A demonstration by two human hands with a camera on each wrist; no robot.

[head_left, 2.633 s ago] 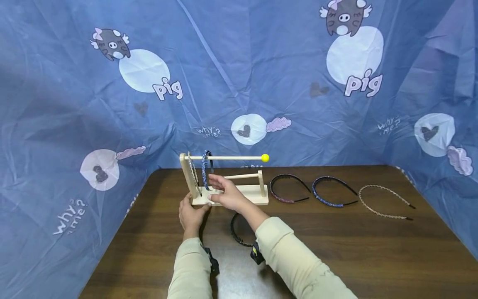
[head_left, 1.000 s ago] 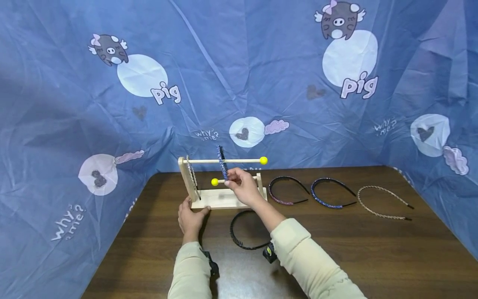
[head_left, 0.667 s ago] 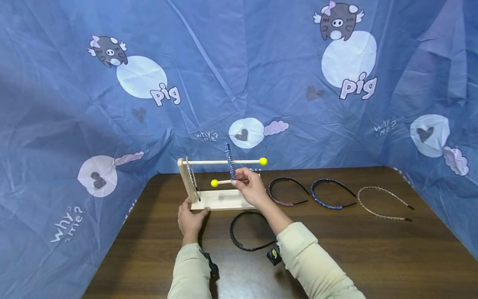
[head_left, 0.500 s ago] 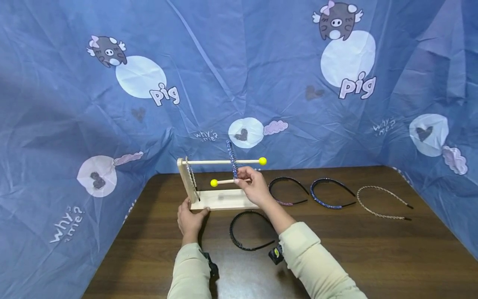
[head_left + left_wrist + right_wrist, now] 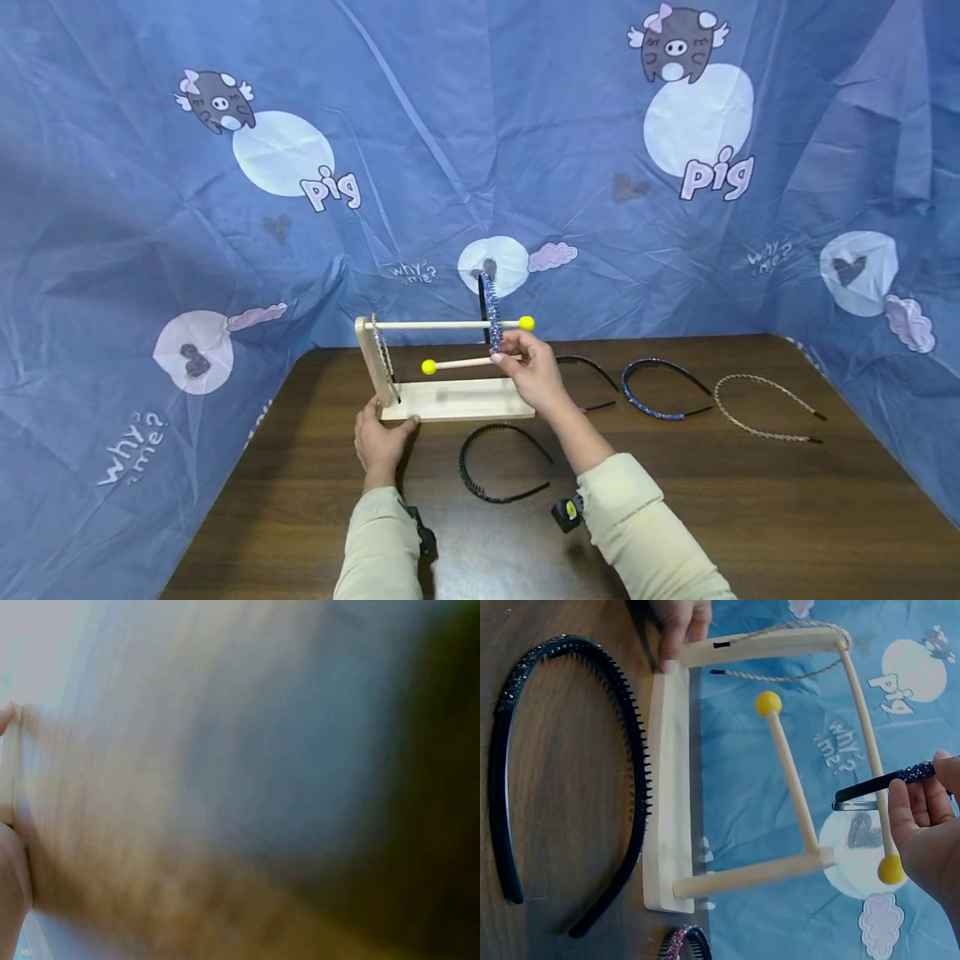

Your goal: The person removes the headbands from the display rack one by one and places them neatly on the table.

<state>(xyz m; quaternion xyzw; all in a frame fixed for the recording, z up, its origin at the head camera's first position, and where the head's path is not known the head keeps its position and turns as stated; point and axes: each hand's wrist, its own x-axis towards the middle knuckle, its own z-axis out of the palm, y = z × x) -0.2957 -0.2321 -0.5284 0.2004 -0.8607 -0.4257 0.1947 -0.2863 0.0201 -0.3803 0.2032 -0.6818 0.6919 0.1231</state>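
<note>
A pale wooden headband stand (image 5: 450, 402) has two rods tipped with yellow balls. My left hand (image 5: 381, 440) holds the left end of its base, thumb at the front edge. In the right wrist view, that thumb (image 5: 669, 656) lies on the wood beside the post. My right hand (image 5: 531, 367) pinches a blue glittery headband (image 5: 492, 304) between thumb and fingers. The headband stands upright at the upper rod (image 5: 427, 326), near its ball, with its two arms on either side of the rod. A braided headband (image 5: 384, 354) hangs by the stand's post.
A black toothed headband (image 5: 468, 471) lies in front of the stand. To the right lie a pink-and-black headband (image 5: 592, 362), partly behind my right hand, a blue one (image 5: 637, 404) and a braided beige one (image 5: 738, 422). A blue printed cloth (image 5: 450, 125) rises behind the table.
My right hand, earlier open beside the blue headband near the stand's left, now pinches it and has moved it right along the upper rod toward the ball. My left hand stays put.
</note>
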